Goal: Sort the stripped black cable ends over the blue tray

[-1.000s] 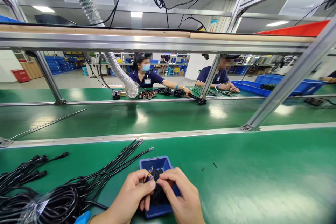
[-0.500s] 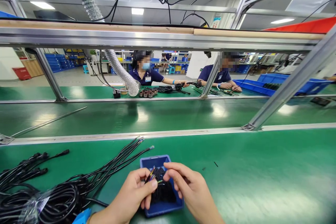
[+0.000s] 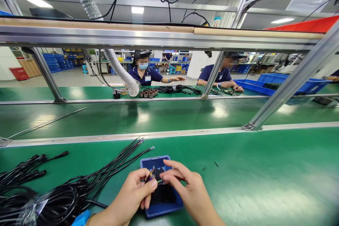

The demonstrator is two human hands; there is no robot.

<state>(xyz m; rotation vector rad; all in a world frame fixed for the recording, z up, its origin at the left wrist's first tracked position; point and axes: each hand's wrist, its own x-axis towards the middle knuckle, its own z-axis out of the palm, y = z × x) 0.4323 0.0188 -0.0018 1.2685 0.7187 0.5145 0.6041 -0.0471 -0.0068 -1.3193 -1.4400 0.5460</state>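
My left hand (image 3: 135, 190) pinches the stripped end of a black cable, with several thin coloured wires (image 3: 152, 174) fanning out past the thumb. Close by on the right, the thumb and forefinger of my right hand (image 3: 182, 183) come together at the tip of a green-yellow wire. A small dark bit seems to sit between those fingertips, too small to make out. Beneath both hands stands a blue plastic bin (image 3: 155, 160) holding many short black pieces (image 3: 165, 194), which look like tubing.
A coiled bundle of black cables (image 3: 58, 197) lies at the left, stripped ends pointing toward the bin. Black connectors (image 3: 34, 173) rest behind it. Small black scraps (image 3: 216, 164) lie on the green mat at right. Metal framing (image 3: 278, 91) crosses ahead; two co-workers sit beyond.
My right hand's fingertips have closed in on the wire tip, nearer my left hand. Across the bench, a co-worker's outstretched hand has let go of the black cables.
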